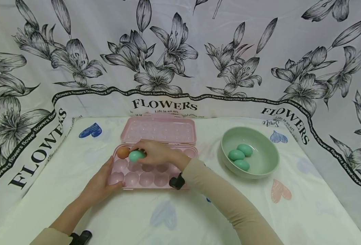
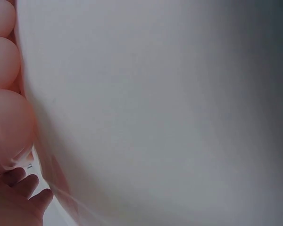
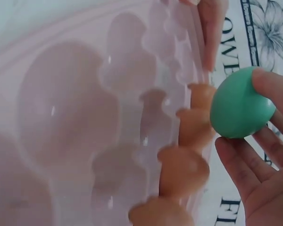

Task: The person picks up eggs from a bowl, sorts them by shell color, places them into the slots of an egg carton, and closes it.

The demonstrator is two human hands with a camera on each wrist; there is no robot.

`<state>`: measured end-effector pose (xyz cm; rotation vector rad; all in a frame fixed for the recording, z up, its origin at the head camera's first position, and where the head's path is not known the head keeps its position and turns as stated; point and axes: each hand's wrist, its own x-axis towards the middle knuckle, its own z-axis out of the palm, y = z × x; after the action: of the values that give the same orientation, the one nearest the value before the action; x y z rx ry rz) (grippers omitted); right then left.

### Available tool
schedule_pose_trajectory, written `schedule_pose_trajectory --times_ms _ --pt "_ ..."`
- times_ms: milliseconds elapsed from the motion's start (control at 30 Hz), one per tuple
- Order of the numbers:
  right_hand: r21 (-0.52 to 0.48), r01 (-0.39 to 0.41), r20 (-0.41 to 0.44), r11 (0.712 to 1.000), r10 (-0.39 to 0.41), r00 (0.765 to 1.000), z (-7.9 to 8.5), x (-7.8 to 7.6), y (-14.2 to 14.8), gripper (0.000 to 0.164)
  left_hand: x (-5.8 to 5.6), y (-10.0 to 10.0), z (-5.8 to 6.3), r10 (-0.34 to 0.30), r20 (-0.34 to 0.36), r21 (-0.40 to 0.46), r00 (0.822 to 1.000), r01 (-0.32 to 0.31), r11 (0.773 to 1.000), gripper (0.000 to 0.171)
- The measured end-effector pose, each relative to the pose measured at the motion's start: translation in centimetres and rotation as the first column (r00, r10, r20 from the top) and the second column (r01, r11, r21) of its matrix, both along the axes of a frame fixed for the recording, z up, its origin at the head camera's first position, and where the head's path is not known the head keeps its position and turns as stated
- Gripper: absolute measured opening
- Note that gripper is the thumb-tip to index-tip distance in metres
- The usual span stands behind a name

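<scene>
A pink plastic egg carton point(image 1: 146, 188) lies with its lid point(image 1: 159, 127) folded back behind it. My right hand point(image 1: 156, 151) pinches a green egg point(image 3: 240, 102) between thumb and fingers, above the carton's back row. To its left a brown egg point(image 1: 123, 152) sits in the back left cup. My left hand point(image 1: 99, 180) holds the carton's left side, its thumb along the front left corner. In the right wrist view several orange-brown rounded shapes point(image 3: 184, 169) line the far row. In the head view my right hand hides part of that row.
To the right of the carton, a light green bowl point(image 1: 260, 166) holds three green eggs point(image 1: 236, 154). A white cloth with printed hearts point(image 1: 163, 214) covers the table. Behind it hangs a flower-patterned curtain point(image 1: 168, 47).
</scene>
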<state>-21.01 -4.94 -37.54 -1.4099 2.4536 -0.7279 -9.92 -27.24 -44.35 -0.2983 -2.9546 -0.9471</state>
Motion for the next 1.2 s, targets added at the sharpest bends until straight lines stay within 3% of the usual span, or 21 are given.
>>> schedule_pose_trajectory --times_ms 167,567,733,933,1200 --pt "-0.039 0.005 0.093 0.999 -0.001 0.996 -0.5 0.3 -1.5 0.043 0.0 0.0 0.0 -0.016 -0.022 0.022 1.0 0.016 1.0 0.105" --pt "-0.107 -0.01 0.13 0.994 0.024 0.991 -1.6 1.1 -4.4 0.029 -0.1 0.0 -0.6 -0.03 -0.071 0.035 0.997 0.033 0.999 0.105" --pt "-0.138 0.0 0.075 0.99 0.01 0.997 -2.6 1.3 -5.1 0.025 0.0 0.0 -0.5 -0.028 -0.075 0.046 0.997 0.031 0.998 0.104" --pt "-0.064 0.064 -0.046 0.996 -0.067 0.997 -3.2 1.5 -5.7 0.027 0.1 0.1 -0.4 -0.024 -0.091 0.039 0.996 0.028 0.999 0.103" --pt "-0.018 0.133 0.01 0.991 -0.133 0.991 -3.0 2.2 -5.9 0.026 0.2 -0.1 -0.4 -0.014 -0.077 0.044 0.997 0.018 0.999 0.102"
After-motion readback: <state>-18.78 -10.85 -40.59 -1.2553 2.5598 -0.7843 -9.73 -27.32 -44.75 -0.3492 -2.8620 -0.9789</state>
